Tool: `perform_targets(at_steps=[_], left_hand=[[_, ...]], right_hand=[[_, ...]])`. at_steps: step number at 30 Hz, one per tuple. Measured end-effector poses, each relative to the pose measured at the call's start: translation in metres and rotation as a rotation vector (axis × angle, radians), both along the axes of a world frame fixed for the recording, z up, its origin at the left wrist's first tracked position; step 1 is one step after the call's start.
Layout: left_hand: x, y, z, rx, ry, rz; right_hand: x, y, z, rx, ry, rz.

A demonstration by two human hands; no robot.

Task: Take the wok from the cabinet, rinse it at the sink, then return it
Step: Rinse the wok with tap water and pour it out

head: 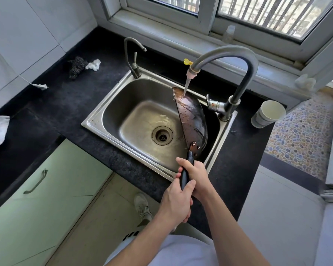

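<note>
A dark wok (192, 118) stands tilted on its edge over the right half of the steel sink (112, 104), its rounded underside facing right. Water runs from the big grey faucet (236, 62) onto the wok's upper rim. Its black handle (186, 169) points toward me. My right hand (197, 173) grips the handle higher up, and my left hand (178, 200) is wrapped around its lower end. Both hands hold the wok over the sink's front right corner.
A small second tap (132, 54) stands at the sink's back left. A steel scourer (76, 67) and crumpled paper (93, 64) lie on the black counter (65, 104). A paper cup (268, 114) stands to the right. Green cabinet door with handle (36, 181) sits lower left.
</note>
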State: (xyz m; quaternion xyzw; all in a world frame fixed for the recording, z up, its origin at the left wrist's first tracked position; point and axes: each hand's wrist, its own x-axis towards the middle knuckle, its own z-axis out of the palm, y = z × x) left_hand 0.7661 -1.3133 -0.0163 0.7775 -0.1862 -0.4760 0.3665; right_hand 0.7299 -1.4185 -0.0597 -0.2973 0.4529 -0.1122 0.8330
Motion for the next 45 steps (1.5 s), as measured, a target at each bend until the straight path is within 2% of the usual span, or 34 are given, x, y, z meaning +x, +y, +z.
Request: perform_targets(at_steps=[17,22,37,45], left_hand=[[-0.002,-0.02,0.017,0.002,-0.05,0.089],[0.001,-0.031,0.024,0.005,-0.015,0.137],[-0.012,-0.075,0.018,-0.022,0.129,0.312],[-0.011,-0.1,0.015,-0.007,0.129,0.349]], right_hand=[[0.009,-0.02,0.025,0.001,-0.043,0.064],[0.018,-0.03,0.026,0.028,-0.048,0.095],[0.021,-0.073,0.012,-0.066,0.055,0.216],[0.03,-0.096,0.006,-0.1,0.126,0.292]])
